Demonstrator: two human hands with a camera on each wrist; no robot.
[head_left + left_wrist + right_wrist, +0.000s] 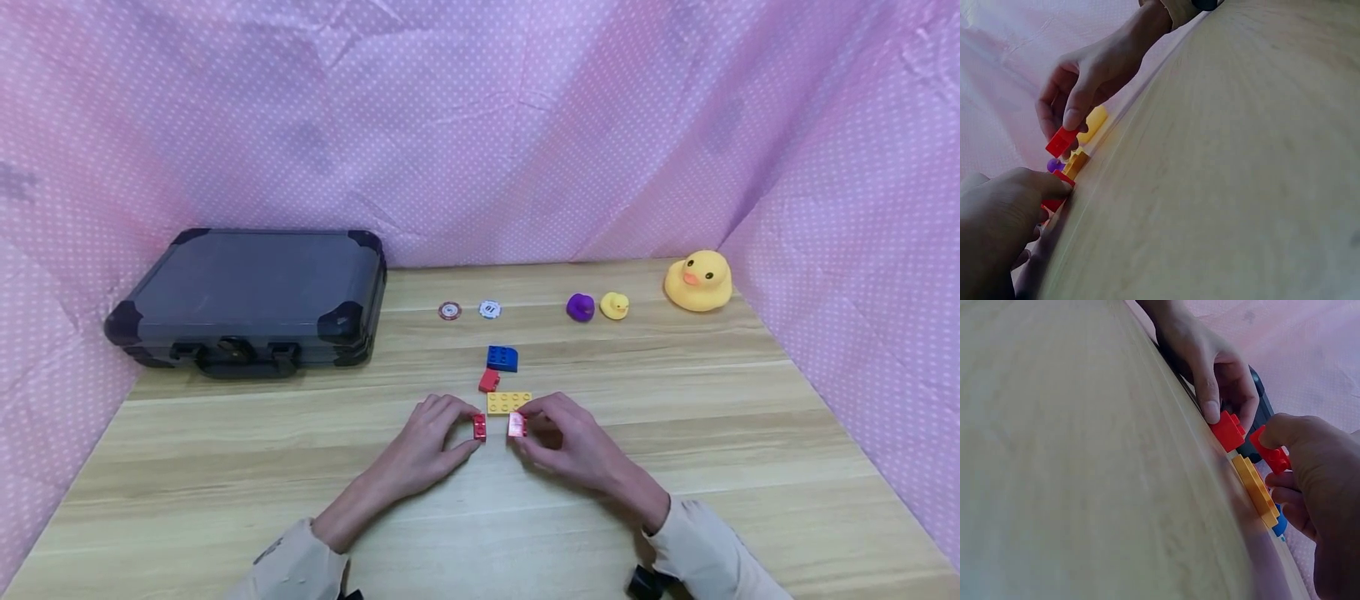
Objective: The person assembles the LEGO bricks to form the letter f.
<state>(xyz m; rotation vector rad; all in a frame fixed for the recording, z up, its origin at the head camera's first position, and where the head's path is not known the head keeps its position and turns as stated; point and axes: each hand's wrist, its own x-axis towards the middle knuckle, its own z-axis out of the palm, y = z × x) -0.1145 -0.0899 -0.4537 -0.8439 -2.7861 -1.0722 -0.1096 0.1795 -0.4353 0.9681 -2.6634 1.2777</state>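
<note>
Near the middle of the table, my left hand (429,440) pinches a red toy brick (479,427) between thumb and fingers, its studs facing up. To its right, my right hand (576,440) pinches another red brick (517,424), turned on its side with studs to the right and a pale glare on its face. A gap separates the two bricks. In the right wrist view, the right-hand brick (1270,450) is tilted and off the table. Just behind the hands lies a yellow brick (504,402). Beyond it are a third red brick (489,381) and a blue brick (502,359).
A dark grey case (247,283) stands at the back left. Two poker chips, one red (449,311) and one white (490,309), lie behind the bricks. Farther right sit a purple duck (581,307), a small yellow duck (614,306) and a large yellow duck (697,282). Pink dotted cloth surrounds the table.
</note>
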